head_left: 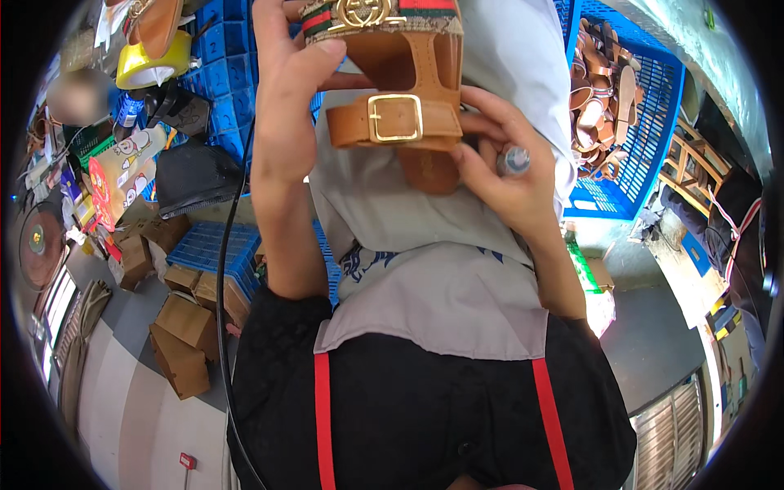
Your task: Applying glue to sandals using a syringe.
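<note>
A tan sandal (437,72) is held up in front of my apron, its heel end toward me. Across its front runs a patterned band (380,18) with green and red stripes and a gold ornament. The ankle strap (351,122) carries a square gold buckle (395,118). My left hand (286,90) grips the sandal by the left side of the band, thumb on top. At the strap's right end, my right hand (523,192) pinches the sandal. A small clear, round-ended object (514,161) sticks out between its fingers; the rest of it is hidden.
A blue crate (653,155) full of tan sandals (600,90) stands at the right. Blue crates (224,73) are stacked at the left, near a yellow tape roll (151,61) and a black bag (196,180). Cardboard boxes (184,327) lie lower left, beside a black cable (224,286).
</note>
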Action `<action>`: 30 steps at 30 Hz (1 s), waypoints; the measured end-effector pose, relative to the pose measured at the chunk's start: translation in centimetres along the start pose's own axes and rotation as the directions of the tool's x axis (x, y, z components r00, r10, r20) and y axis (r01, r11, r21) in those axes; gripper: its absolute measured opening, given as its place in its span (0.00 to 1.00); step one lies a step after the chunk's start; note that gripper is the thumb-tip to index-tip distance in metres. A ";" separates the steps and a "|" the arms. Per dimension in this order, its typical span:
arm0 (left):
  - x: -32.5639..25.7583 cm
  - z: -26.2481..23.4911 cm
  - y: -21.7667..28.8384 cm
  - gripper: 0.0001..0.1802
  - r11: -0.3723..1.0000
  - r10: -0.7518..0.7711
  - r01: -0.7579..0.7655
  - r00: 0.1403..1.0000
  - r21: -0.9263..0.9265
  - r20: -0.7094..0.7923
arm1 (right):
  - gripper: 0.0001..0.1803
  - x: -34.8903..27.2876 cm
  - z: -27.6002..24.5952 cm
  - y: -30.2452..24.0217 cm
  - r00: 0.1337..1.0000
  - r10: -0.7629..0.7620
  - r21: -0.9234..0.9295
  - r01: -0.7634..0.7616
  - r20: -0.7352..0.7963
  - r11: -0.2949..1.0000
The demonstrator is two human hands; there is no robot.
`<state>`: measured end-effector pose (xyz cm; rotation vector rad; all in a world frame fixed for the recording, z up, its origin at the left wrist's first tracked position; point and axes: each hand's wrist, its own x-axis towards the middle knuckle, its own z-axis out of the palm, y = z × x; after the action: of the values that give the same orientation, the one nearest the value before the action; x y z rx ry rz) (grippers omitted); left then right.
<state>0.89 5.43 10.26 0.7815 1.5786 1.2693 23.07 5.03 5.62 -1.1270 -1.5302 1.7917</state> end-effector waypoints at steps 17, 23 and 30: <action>2.5 -0.6 -0.4 0.15 0.800 0.363 -0.447 0.892 0.401 0.268 | 0.42 0.2 0.4 0.6 0.976 -0.077 -0.145 0.108 0.204 0.984; 2.0 -1.0 -0.2 0.18 0.770 0.322 -0.428 0.901 0.473 0.290 | 0.38 0.4 -1.0 -2.2 0.943 0.109 -0.162 -0.060 0.313 0.985; 0.8 -1.4 0.4 0.17 0.764 0.313 -0.402 0.915 0.505 0.254 | 0.24 0.8 -1.1 -5.1 0.987 -0.065 -0.131 0.084 0.144 0.988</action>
<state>-0.74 5.77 10.45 1.5800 1.7356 0.9697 22.99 7.44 10.34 -1.0099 -1.7767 1.7701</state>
